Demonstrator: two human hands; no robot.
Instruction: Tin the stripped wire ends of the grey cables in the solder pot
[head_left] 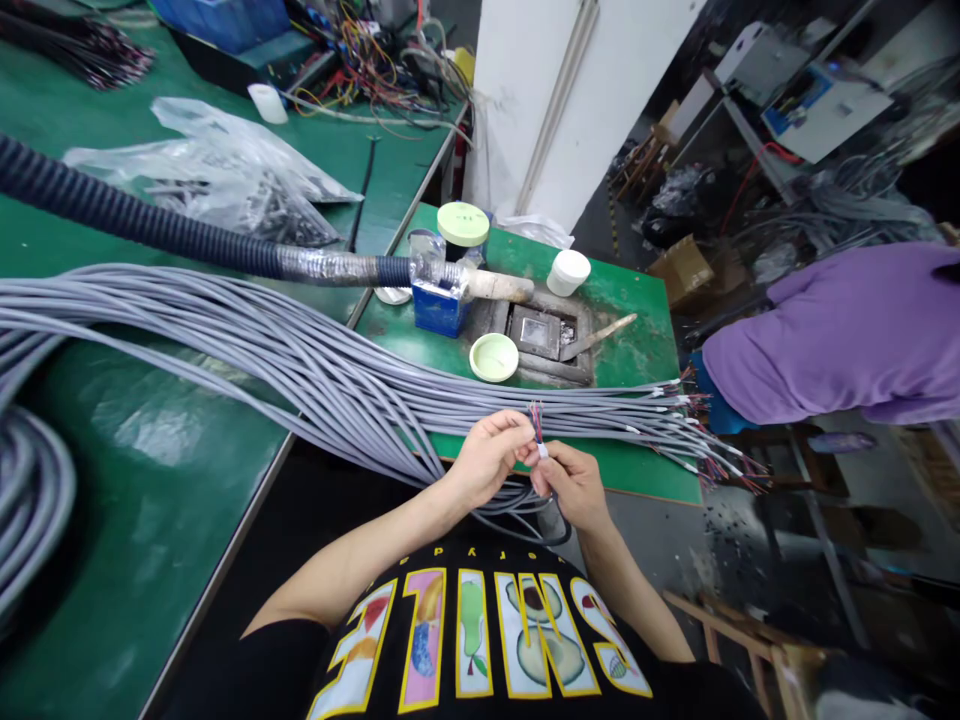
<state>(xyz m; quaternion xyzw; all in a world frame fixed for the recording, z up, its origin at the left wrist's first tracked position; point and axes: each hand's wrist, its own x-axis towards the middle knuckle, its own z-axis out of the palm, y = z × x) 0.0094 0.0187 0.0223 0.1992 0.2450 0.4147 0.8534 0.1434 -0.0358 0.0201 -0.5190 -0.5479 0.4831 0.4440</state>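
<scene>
A grey cable's stripped end, a small fan of thin coloured wires (535, 420), points up in front of my chest. A white band (542, 451) wraps the cable just below the wires. Closed around the cable under that band is my right hand (576, 484). My left hand (491, 455) pinches at the wires from the other side, its fingertips partly hidden. Behind both hands, a thick bundle of grey cables (450, 400) runs across the green bench, and its stripped wire ends (720, 450) hang past the right edge.
A solder pot (535, 332) with a scraper (600, 336) across it sits beyond the bundle. Nearby are a pale green dish (493, 357), a white tub (568, 272) and a black extraction hose (225, 240). A person in purple (832, 340) is at right.
</scene>
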